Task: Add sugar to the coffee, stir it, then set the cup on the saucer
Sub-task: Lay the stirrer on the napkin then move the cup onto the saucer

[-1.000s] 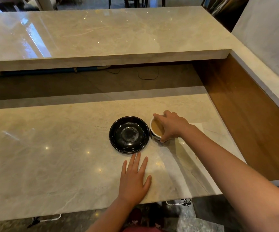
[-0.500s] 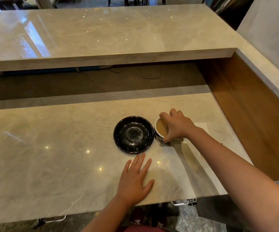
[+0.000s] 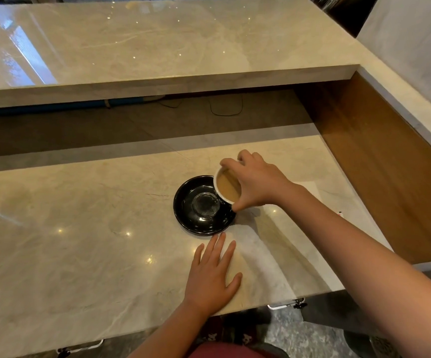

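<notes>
Two bare hands work over the pale, glossy marble counter (image 3: 80,254). Nearest the camera, the left hand (image 3: 213,276) lies flat on the stone, palm down and fingers spread, holding nothing; its fingertips point at the near rim of the round, shiny black saucer (image 3: 196,223) and stop just short of it.

Beyond that, the right arm reaches in from the lower right, its wrist bent so that the right hand (image 3: 257,186) comes at the small white cup of milky brown coffee (image 3: 226,186) from the right side. Thumb and fingers clasp the cup's wall, the thumb at the near edge and a finger over the far rim. The cup appears lifted and tipped a little to the left, overlapping the saucer's far right edge rather than sitting in its centre well; whether its base touches the saucer I cannot tell.

The step in hand looks like the last one, setting the cup on the saucer. The next move calls for carrying the cup a touch further left, levelling it and lowering it into the central ring without slopping the coffee, which stands near the brim.

Farther back, a raised marble ledge (image 3: 157,47) spans the view.
</notes>
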Demonstrator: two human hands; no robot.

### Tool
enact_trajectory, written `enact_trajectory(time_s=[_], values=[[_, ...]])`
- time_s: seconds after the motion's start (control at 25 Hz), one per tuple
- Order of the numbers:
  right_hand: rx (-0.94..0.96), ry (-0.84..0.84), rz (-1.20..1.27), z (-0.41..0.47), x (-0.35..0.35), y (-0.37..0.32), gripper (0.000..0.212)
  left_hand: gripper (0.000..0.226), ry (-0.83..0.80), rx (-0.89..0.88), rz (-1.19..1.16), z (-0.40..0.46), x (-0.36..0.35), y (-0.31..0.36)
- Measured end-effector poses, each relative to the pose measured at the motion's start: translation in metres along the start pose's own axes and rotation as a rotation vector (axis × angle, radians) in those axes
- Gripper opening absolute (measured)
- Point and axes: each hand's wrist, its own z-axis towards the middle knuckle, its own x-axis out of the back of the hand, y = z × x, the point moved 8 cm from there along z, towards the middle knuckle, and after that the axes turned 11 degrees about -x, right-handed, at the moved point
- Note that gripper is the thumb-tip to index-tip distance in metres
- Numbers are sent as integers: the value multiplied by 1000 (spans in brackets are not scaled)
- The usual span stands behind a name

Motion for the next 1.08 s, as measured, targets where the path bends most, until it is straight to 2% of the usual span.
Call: enact_trajectory(time_s=[0.36, 1.08], values=[[82, -69, -73, 25, -32, -55, 97, 66, -11, 2, -14, 0, -1, -1], [96, -158, -120, 34, -50, -64, 97, 65, 4, -5, -15, 0, 0, -1]])
